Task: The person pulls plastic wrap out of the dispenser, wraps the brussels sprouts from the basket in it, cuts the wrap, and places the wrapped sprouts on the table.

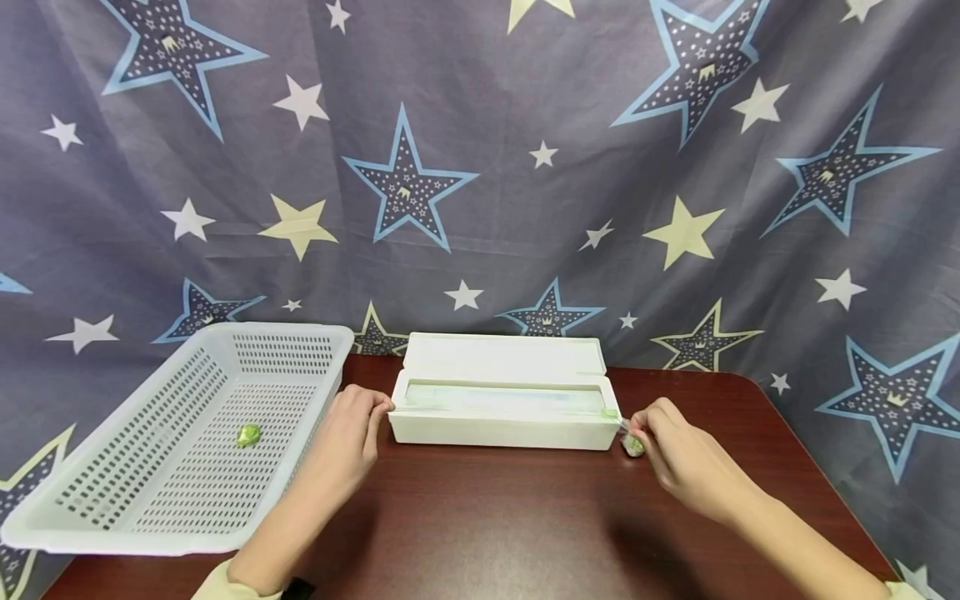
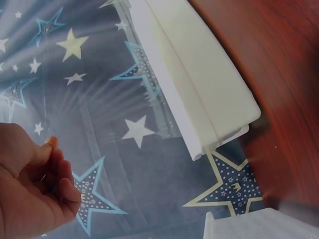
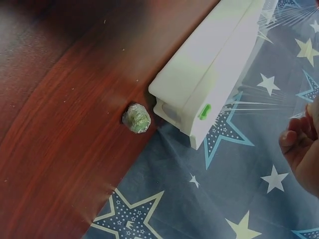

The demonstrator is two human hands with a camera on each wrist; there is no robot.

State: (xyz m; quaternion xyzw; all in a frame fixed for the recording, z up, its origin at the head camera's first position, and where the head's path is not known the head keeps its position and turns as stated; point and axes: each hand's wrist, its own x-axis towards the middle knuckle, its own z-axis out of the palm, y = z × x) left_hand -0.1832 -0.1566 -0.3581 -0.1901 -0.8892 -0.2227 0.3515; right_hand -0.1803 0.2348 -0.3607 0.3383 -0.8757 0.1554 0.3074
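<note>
A white cling film dispenser box stands on the table with its lid flipped back. A strip of clear cling film runs along its front opening. My left hand pinches the film at the box's left end, and in the left wrist view this hand is apart from the box. At the right end my right hand pinches the film; stretched strands reach toward it in the right wrist view. A green slider sits at that end. Beside it lies a small green film-wrapped vegetable, perhaps a Brussels sprout.
A white perforated basket stands at the left, close to my left forearm, holding one small green item. Behind the dark red wooden table hangs a grey star-patterned cloth.
</note>
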